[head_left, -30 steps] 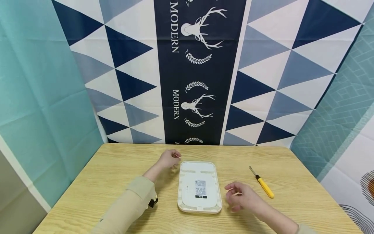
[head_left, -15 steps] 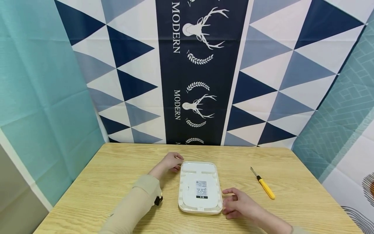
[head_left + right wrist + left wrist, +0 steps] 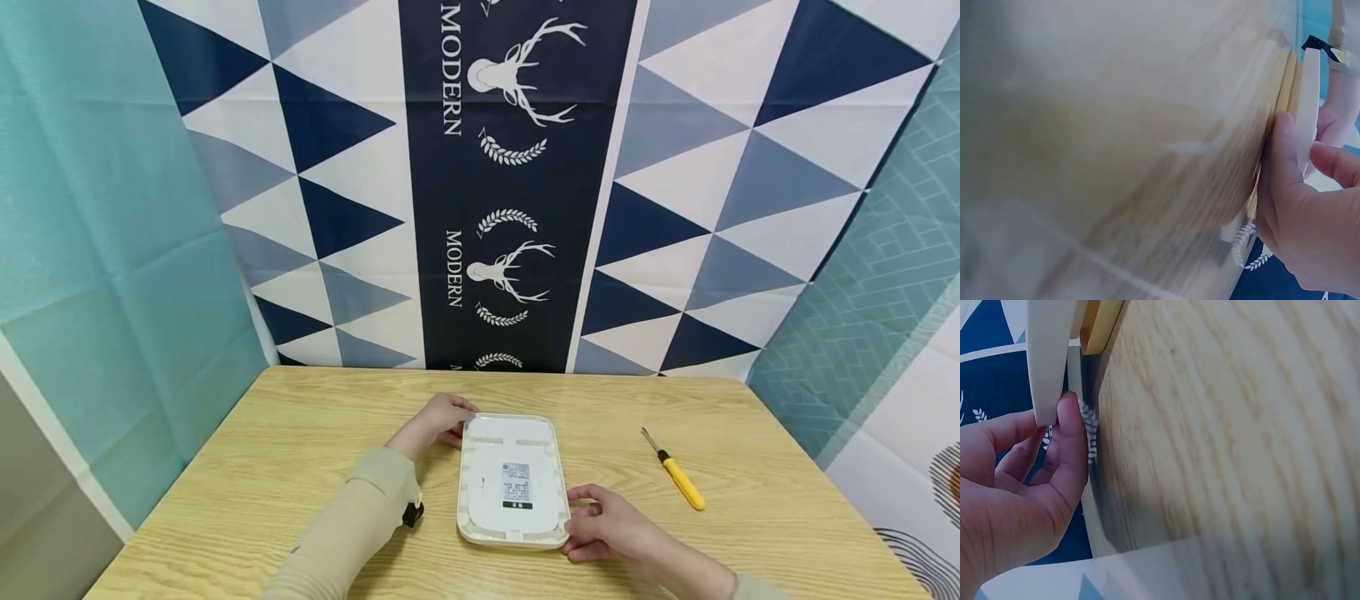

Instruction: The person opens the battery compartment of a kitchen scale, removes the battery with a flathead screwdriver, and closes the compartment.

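Observation:
A flat white plastic case [image 3: 513, 527] with rounded corners lies on the table, its ribbed face up, bearing a printed label [image 3: 516, 483] with a black strip. At the case's far left corner, my left hand [image 3: 442, 414] pinches the edge; the left wrist view shows thumb and fingers on either side of the white rim [image 3: 1050, 369]. My right hand [image 3: 609, 525] grips the near right edge, thumb on one side and fingers on the other in the right wrist view. Below the white rim in that view shows a yellowish layer [image 3: 1287, 87].
A screwdriver [image 3: 678, 479] with a yellow handle lies to the right of the case on the wooden table [image 3: 300, 467]. Patterned cloth [image 3: 498, 183] hangs behind the table's far edge, with teal cloth [image 3: 127, 250] at the left. A black strap piece [image 3: 412, 512] hangs at the left sleeve.
My left hand has shifted right onto the case's far left corner. My right hand has come left from beside the case and taken hold of its near right edge.

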`<state>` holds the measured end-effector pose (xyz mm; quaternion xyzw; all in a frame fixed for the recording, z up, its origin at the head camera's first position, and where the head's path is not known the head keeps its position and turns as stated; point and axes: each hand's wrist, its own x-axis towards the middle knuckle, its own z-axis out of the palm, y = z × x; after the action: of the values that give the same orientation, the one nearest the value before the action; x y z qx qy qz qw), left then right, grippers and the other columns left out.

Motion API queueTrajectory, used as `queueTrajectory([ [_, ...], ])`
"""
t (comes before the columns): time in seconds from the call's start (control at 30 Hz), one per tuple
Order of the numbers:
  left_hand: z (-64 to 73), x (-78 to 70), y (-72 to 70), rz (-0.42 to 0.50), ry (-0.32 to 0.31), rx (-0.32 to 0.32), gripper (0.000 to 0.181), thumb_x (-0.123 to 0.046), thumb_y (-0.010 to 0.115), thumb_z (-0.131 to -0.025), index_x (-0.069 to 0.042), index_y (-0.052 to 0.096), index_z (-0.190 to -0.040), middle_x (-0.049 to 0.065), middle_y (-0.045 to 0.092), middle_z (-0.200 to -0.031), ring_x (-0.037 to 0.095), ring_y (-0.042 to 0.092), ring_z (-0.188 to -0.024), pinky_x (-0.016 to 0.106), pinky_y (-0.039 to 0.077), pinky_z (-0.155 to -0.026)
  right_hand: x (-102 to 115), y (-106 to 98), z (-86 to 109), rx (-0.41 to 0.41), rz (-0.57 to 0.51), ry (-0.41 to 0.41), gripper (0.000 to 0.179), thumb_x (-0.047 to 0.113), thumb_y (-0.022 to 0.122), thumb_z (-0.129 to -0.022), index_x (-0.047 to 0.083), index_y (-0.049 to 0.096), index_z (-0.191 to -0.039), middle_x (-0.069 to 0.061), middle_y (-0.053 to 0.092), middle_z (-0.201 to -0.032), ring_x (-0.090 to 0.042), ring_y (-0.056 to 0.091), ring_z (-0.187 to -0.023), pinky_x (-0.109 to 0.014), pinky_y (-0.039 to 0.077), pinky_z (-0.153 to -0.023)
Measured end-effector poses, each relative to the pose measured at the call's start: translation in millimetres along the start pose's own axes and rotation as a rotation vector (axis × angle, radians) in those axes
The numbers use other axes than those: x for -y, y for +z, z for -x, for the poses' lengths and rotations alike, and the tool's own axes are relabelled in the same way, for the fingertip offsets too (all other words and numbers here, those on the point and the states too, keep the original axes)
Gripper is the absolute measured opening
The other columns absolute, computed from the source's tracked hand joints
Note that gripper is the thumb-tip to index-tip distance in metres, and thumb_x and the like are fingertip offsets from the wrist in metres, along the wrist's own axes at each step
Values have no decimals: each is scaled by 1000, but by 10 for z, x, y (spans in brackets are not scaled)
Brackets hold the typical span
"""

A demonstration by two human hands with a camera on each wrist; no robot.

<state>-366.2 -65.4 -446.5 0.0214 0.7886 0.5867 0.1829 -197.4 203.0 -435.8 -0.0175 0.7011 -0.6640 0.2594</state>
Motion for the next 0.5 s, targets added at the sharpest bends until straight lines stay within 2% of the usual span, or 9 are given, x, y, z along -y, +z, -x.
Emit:
queueTrajectory([
  [0.23, -16, 8, 3, 18, -12, -7, 20, -7, 58, -91, 0, 66, -108, 11, 69, -85, 16, 61, -63, 29, 56, -52, 14, -5, -9, 10, -37, 19, 65, -2, 60, -87, -13, 17, -134, -15, 56, -95, -20, 67, -78, -34, 59, -72],
  [0.5, -33, 24, 3, 18, 0, -16, 20, -6, 58, -91, 1, 67, -108, 8, 66, -79, 14, 58, -57, 26, 54, -48, 32, -2, -17, 19, -57, 27, 63, -4, 59, -87, -13, 18, -134, -15, 57, -94, -20, 67, -78, -33, 59, -73],
])
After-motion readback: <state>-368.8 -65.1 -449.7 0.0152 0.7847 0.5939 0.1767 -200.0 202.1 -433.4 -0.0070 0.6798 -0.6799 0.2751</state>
